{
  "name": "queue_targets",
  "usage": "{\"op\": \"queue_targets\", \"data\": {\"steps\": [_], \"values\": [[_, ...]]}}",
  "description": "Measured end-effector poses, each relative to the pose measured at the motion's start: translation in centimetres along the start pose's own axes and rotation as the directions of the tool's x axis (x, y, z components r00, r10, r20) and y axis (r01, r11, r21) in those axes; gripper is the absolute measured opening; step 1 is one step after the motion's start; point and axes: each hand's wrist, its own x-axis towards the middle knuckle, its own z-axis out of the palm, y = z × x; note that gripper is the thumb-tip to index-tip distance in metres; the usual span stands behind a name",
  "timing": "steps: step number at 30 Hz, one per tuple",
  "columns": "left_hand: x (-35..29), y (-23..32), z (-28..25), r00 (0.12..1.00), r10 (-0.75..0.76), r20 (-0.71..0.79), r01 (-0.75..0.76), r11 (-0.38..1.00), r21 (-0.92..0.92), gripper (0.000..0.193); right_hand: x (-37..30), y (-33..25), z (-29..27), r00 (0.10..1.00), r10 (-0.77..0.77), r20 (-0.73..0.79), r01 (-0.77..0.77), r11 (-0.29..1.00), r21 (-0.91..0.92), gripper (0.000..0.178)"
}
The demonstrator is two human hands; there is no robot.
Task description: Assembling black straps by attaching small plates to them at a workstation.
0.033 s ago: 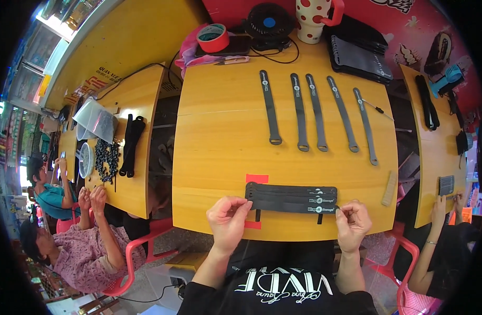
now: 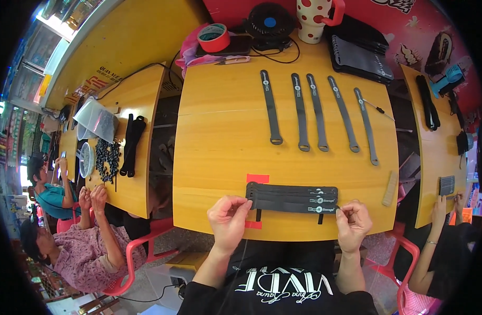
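No shift seen: both views match. The left hand (image 2: 227,218) and right hand (image 2: 353,223) remain pinching the ends of the black strap bundle (image 2: 292,198), which lies unmoved at the counter (image 2: 225,136) edge.

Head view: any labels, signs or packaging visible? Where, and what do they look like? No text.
Strap stack, between left hand and right hand: black, small white labels at its right end.
Five straps, mid-table: grey, small round label near each top.
Poster, back wall: red, with white lettering and pictures.
Plastic bag, left table: clear, crumpled.
Tape roll, table's far edge: red ring.
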Motion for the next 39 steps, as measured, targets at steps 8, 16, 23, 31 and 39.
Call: {"op": "queue_targets", "data": {"steps": [8, 16, 23, 31, 39], "values": [[-0.1, 0.1, 0.3, 0.997, -0.078, -0.003, 0.078, 0.994, -0.074, 0.007, 0.2, -0.2, 0.3, 0.998, 0.025, -0.049, -0.026, 1.000, -0.012, 0.017], [0.1, -0.6, 0.6, 0.993, 0.107, -0.055, -0.104, 0.993, 0.063, 0.010, 0.1, -0.3, 0.4, 0.999, 0.025, -0.046, -0.025, 1.000, -0.003, 0.017], [0.4, -0.4, 1.0, 0.967, 0.248, -0.053, -0.231, 0.948, 0.217, 0.011, 0.1, -0.1, 0.3, 0.999, -0.002, -0.041, 0.000, 0.998, -0.060, 0.017], [0.4, -0.3, 1.0, 0.971, 0.230, -0.057, -0.211, 0.948, 0.237, 0.011, 0.1, -0.2, 0.5, 0.998, 0.019, -0.059, -0.021, 0.999, -0.034, 0.016], [0.5, -0.1, 1.0, 0.967, 0.251, -0.042, -0.231, 0.934, 0.272, 0.011, 0.1, -0.2, 0.4, 0.999, 0.013, -0.051, -0.016, 0.999, -0.046, 0.016]]}}
